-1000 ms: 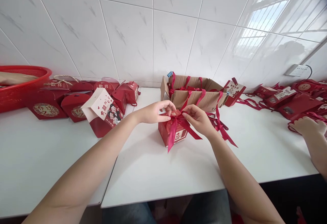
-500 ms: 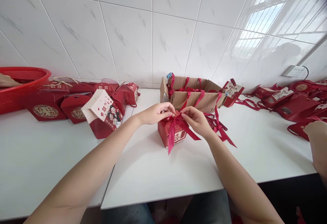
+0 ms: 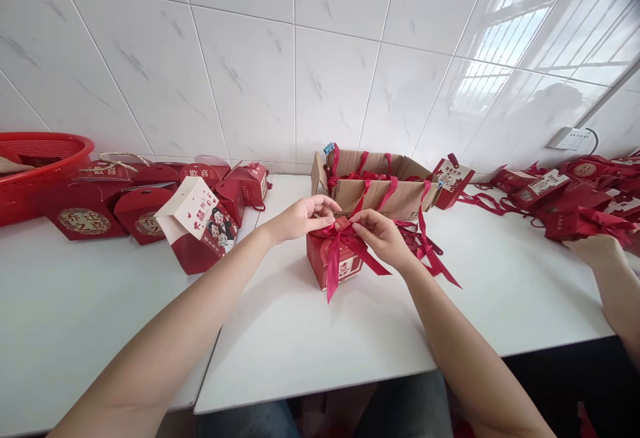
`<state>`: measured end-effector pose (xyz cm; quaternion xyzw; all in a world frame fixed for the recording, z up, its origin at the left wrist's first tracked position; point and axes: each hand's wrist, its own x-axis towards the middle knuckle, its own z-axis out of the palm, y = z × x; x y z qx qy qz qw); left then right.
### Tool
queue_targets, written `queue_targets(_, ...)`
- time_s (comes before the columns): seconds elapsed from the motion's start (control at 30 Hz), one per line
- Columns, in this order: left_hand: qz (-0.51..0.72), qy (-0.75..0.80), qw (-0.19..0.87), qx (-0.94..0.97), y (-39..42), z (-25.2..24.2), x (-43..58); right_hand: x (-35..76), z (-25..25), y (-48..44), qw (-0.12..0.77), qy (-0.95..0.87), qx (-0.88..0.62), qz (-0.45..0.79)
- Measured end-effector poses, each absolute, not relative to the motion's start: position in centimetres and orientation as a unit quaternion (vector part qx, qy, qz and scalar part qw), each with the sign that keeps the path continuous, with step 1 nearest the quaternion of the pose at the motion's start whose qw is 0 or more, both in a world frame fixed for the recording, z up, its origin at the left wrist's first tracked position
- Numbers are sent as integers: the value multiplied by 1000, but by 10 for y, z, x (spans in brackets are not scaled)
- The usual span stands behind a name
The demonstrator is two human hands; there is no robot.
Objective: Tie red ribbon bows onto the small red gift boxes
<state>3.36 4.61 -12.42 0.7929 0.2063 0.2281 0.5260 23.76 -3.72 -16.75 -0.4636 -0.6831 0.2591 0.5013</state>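
A small red gift box (image 3: 320,261) with pale lettering stands upright on the white table in front of me. A dark-red satin ribbon (image 3: 333,268) is tied in a bow on its top, with tails hanging down the front and right side. My left hand (image 3: 306,218) pinches the bow's left side between thumb and fingers. From the right, my right hand (image 3: 381,235) pinches the ribbon near the knot. Fingers partly cover the knot. Just behind is an open cardboard box (image 3: 383,195) with several red ribbons draped over its walls.
Several red gift boxes (image 3: 90,208) stand at the left, beside a red plastic basket (image 3: 45,178). A cream-topped box (image 3: 197,225) leans nearer. More boxes (image 3: 565,198) are piled at the right, where another person's hand (image 3: 600,251) reaches in. A tag card (image 3: 453,181) stands by the cardboard box.
My hands stay at the bow with barely any movement. At the right, the other person's hand has moved inward to the pile with a ribboned red box. The view shifts slightly.
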Motion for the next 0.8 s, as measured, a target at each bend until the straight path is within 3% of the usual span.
queue_targets(0.57, 188, 104, 548, 808, 49, -122, 28, 237, -167, -37, 500, -686, -467, 246)
queue_targets(0.8, 207, 131, 543, 803, 51, -122, 27, 238, -166, -39, 514, -678, -451, 270)
